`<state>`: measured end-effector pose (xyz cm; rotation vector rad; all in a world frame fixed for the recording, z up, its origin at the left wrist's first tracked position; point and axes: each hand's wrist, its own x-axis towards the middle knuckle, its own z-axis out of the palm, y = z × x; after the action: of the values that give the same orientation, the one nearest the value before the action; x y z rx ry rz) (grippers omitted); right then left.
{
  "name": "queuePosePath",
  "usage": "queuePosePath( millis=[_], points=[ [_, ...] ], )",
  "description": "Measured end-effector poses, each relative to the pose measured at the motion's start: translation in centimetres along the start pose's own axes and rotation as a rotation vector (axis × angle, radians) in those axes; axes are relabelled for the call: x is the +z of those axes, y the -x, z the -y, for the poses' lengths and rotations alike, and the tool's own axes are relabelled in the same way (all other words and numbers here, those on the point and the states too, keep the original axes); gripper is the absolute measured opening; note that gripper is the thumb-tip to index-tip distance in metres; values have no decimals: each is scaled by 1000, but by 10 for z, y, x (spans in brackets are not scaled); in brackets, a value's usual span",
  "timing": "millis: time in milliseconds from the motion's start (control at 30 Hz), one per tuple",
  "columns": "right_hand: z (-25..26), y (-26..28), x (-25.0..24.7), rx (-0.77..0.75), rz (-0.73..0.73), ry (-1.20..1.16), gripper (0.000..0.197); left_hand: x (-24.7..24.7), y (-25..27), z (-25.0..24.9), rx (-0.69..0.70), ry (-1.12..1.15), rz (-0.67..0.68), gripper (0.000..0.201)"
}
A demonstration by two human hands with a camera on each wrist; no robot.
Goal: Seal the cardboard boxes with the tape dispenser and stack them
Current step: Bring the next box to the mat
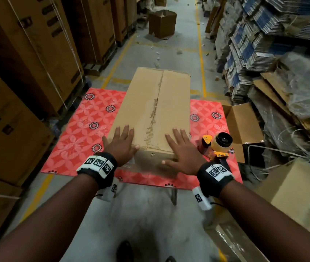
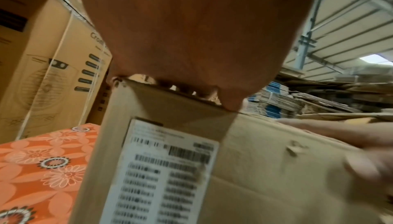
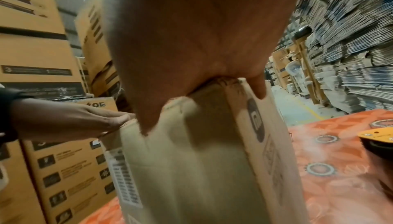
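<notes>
A long brown cardboard box (image 1: 156,103) lies on a table with a red flowered cloth (image 1: 78,129), its two top flaps closed along a ragged centre seam. My left hand (image 1: 121,142) lies flat on the near left flap, fingers straight, thumb over the front edge. Flat on the near right flap lies my right hand (image 1: 180,150), thumb down the front face. A yellow tape dispenser (image 1: 217,146) with a brown tape roll stands on the cloth just right of the box. The left wrist view shows the box front (image 2: 266,168) with a white barcode label (image 2: 161,173).
Tall stacks of cartons (image 1: 23,72) line the left. Bundles of flattened cardboard (image 1: 260,44) fill the right. An open carton (image 1: 243,125) sits right of the table, a plastic-wrapped one (image 1: 299,201) nearer me. A torn box (image 1: 162,23) stands in the aisle.
</notes>
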<state>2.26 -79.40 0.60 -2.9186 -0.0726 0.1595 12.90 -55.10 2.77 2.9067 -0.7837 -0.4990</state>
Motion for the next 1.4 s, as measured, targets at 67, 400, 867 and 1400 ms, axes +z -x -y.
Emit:
queuePosePath(
  millis=[67,400,867,1400],
  points=[
    [-4,1,6,-28,-32,-13,91,7,7,-2,5,-8,-16,78],
    [76,-23,29,177,-229,-258,78,-8,-11,62,36,-6,-101,75],
    [-19,-73,-42,-37,109,163,104,4,5,-30,-70,-99,17,126],
    [62,-52,34,-18,-268,224,91,5,25,75,125,107,-3,125]
  ],
)
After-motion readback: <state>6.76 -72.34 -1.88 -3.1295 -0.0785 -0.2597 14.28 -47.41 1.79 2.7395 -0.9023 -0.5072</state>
